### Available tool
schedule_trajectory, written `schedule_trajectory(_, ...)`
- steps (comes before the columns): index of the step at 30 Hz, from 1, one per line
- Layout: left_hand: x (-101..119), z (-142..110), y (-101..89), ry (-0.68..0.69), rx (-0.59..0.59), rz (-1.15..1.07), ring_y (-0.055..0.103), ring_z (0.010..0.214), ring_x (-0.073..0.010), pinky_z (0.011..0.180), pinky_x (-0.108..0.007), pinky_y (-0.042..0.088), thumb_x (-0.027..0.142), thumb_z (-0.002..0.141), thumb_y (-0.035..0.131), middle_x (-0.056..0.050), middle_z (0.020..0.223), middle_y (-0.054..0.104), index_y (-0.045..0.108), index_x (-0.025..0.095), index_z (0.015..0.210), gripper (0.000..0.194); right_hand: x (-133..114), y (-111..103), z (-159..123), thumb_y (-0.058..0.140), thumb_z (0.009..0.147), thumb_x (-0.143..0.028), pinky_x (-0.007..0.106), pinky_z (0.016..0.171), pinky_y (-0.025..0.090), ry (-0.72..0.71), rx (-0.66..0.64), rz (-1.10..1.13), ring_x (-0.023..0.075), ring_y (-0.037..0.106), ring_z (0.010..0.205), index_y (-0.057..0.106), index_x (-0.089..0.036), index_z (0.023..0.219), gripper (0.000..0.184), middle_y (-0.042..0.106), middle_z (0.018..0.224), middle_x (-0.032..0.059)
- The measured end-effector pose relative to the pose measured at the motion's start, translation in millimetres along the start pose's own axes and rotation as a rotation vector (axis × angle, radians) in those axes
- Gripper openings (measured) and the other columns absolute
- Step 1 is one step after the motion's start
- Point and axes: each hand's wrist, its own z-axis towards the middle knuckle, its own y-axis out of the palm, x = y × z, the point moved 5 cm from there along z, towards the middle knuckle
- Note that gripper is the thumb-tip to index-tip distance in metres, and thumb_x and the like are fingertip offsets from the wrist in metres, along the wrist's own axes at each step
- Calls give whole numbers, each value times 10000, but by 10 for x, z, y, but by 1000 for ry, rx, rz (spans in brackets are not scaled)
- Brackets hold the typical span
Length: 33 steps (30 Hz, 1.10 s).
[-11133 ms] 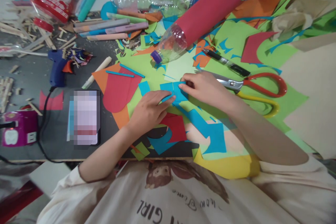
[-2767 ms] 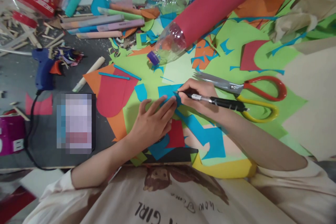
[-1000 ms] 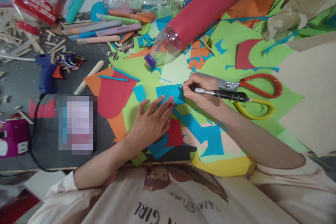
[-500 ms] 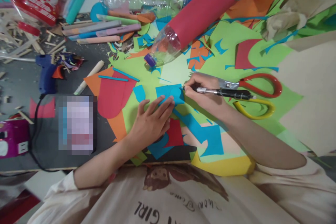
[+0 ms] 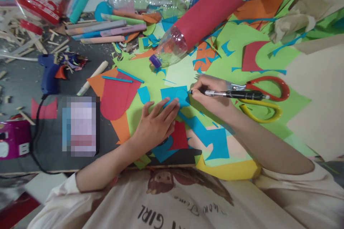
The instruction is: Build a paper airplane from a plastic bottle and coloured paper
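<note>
Where right fingers (image 5: 200,83) grip pen (image 5: 239,94), scissor blades (image 5: 236,86) mostly hidden

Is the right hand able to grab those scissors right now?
Probably not yet: the right hand holds a black pen and hides part of the scissors. But their yellow handle lies nearby, mostly uncovered.

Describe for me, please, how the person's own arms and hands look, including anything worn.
The left hand and right hand are ungloved, with no watch or bracelet showing. Both forearms are bare below loose cream sleeves of a shirt printed with a brownish figure and dark lettering.
</note>
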Motion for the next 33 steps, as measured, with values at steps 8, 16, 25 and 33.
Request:
schedule_trajectory(8,-5,-5,17,-3,1,-13,583,1222,-235,982,-419,353,227,988,424,-39,1360,648,613,169,1292,363,47,-28,-12,550,685,-174,272,530,357,96,2,109,112,450,530,438,-226,548,184,499,559,-40)
schedule_trajectory(16,-9,-15,25,-9,-13,-22,575,1235,-244,997,-412,364,227,984,427,-49,1363,645,609,198,1313,378,46,-20,-6,535,673,-192,272,521,357,100,8,158,103,456,509,445,-227,547,159,505,556,-35)
schedule_trajectory(25,4,-1,4,9,12,2,592,1213,-232,943,-388,384,215,988,414,-42,1351,653,614,160,1287,364,36,-24,-10,546,680,-185,265,527,360,108,9,156,106,457,512,450,-223,544,171,509,547,-39)
schedule_trajectory(33,3,-2,15,2,13,0,586,1214,-236,955,-403,381,222,984,422,-36,1348,656,615,170,1295,369,44,-23,-5,546,683,-162,265,525,369,102,7,149,109,468,512,453,-222,549,173,520,552,-39)
